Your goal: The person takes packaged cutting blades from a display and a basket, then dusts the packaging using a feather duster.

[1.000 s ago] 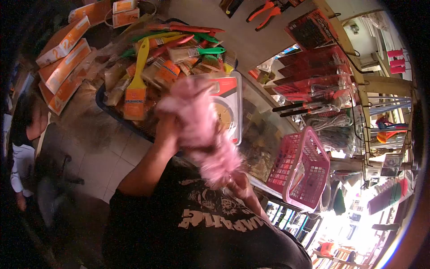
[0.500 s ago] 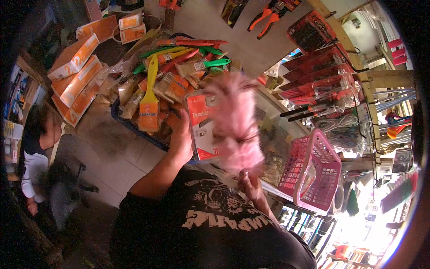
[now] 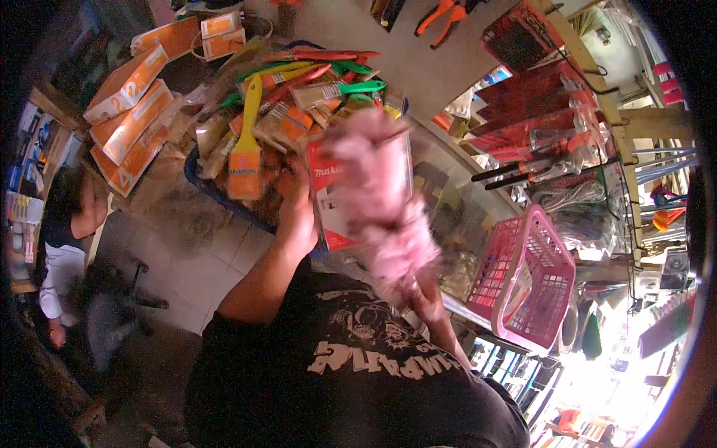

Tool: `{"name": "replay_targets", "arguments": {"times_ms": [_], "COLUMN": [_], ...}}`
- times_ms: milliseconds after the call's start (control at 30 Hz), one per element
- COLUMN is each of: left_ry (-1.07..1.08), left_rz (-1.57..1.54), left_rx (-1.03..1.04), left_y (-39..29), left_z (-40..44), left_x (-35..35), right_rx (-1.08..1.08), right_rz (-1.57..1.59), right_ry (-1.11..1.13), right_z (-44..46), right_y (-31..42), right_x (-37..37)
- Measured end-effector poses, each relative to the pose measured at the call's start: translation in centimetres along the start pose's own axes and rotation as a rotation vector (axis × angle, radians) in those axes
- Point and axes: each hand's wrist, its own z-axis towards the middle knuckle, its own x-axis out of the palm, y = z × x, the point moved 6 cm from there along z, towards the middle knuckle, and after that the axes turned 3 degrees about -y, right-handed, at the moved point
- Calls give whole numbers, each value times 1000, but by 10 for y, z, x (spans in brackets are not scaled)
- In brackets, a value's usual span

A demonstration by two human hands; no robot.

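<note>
My left hand [image 3: 300, 213] grips the left edge of a flat red and white Makita package [image 3: 332, 213], thumb along its side. In my right hand [image 3: 424, 300] is the lower end of a fluffy pink cloth or duster [image 3: 377, 187], blurred by motion. The pink thing lies across the front of the package and hides much of it. Just beyond my left hand, a dark blue basket [image 3: 213, 201] is heaped with paintbrushes, among them a yellow-handled brush [image 3: 250, 127] and a green-handled brush [image 3: 362, 87].
Orange and white boxes [image 3: 134, 119] stand at the left. A pink basket [image 3: 534, 280] sits on the right, below hanging red tool packs [image 3: 534, 112]. Orange-handled pliers [image 3: 441, 22] hang at the top. Another person's arm [image 3: 88, 213] shows at the far left.
The pink cloth has swung right and then back left a little over the package. My left hand, hidden behind the cloth at first, now shows at the package's left edge.
</note>
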Motion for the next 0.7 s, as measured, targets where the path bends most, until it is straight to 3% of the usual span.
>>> {"name": "replay_targets", "arguments": {"times_ms": [33,100,200,267,333,367,433,533,600,700], "left_ry": [4,15,-117,75,98,114,111,63,46,53], "left_rz": [-57,-100,288,359,69,84,114,369,367,120], "left_rx": [-63,-115,-69,-11,-111,-89,-75,-80,-65,-36], "left_y": [3,4,11,18,4,1,3,5,2,10], "left_z": [1,-1,6,11,-5,-7,-8,-11,-19,-30], "left_x": [2,7,-25,-26,16,22,20,9,23,55], "right_rx": [84,-74,-103,-99,5,50,113,-217,-145,-51], "right_rz": [132,-21,-328,-348,-115,3,-35,-350,-291,-192], "right_ry": [-18,-17,24,1,-65,-105,18,176,105,24], "right_z": [-1,1,0,-4,-5,-6,-12,-18,-21,-29], "right_y": [-4,3,15,12,-2,-9,-8,22,11,-9], "right_x": [0,3,4,-1,-7,-10,-19,-19,-29,-39]}}
